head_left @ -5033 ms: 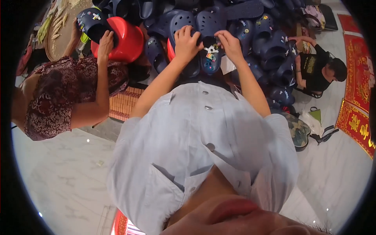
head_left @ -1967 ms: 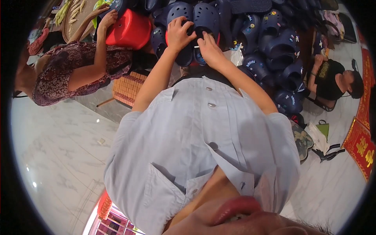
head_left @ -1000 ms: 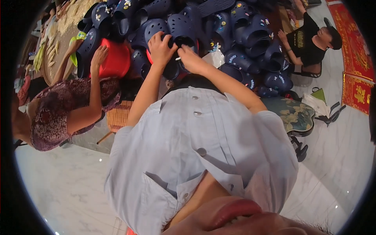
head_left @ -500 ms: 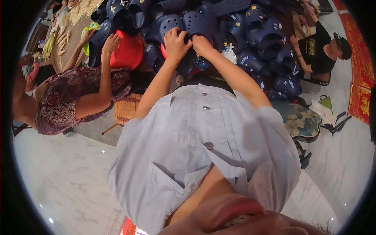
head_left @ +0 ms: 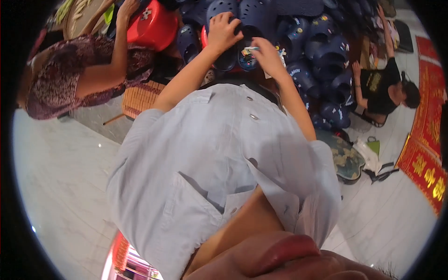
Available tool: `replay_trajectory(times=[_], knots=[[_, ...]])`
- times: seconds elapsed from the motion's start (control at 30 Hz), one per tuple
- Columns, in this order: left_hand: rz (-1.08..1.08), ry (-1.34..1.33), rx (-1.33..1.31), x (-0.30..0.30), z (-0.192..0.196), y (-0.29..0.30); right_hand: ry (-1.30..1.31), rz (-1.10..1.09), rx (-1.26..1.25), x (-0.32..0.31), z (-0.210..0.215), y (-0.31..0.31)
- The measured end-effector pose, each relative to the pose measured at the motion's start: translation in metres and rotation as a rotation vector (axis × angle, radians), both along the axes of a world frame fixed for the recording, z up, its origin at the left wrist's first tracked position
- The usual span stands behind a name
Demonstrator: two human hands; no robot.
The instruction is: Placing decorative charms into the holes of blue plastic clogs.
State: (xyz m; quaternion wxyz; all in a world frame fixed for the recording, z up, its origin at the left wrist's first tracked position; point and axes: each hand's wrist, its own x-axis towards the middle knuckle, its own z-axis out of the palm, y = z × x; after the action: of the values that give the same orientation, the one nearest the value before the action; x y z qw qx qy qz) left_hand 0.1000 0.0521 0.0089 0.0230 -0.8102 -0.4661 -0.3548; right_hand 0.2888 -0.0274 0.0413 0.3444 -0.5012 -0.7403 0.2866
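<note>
The left hand (head_left: 224,33) rests bent, spread fingers on the left navy clog (head_left: 221,8), whose holed toe lies at its 12 o'clock; whether it grips, I cannot tell. The right hand (head_left: 268,57) pinches a small white piece (head_left: 252,48) at its 10 o'clock. The right navy clog (head_left: 256,16) has its toe at that hand's 11 o'clock, colourful charms (head_left: 247,59) at 9.
</note>
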Motion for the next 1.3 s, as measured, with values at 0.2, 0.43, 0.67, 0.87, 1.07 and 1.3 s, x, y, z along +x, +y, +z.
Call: replay_trajectory(times=[0.2,0.43,0.67,0.87,1.07,1.3], knots=[[0.007,0.009,-0.048,-0.015,-0.005,-0.006,0.533,-0.461,0.222,0.044,0.087,-0.009],[-0.022,0.043,-0.062,-0.017,-0.001,-0.005,0.917,-0.574,0.165,0.077,0.076,0.007],[0.008,0.158,-0.101,-0.002,0.017,-0.002,0.770,-0.512,-0.324,0.045,-0.023,0.057],[0.140,0.290,-0.279,-0.004,0.020,-0.004,0.659,-0.458,-0.302,0.013,-0.040,0.128],[0.121,0.268,-0.277,0.004,0.021,-0.001,0.348,-0.384,-0.368,0.014,-0.065,0.177],[0.128,0.204,-0.145,0.005,0.016,-0.003,0.305,-0.437,-0.458,0.019,-0.076,0.183]])
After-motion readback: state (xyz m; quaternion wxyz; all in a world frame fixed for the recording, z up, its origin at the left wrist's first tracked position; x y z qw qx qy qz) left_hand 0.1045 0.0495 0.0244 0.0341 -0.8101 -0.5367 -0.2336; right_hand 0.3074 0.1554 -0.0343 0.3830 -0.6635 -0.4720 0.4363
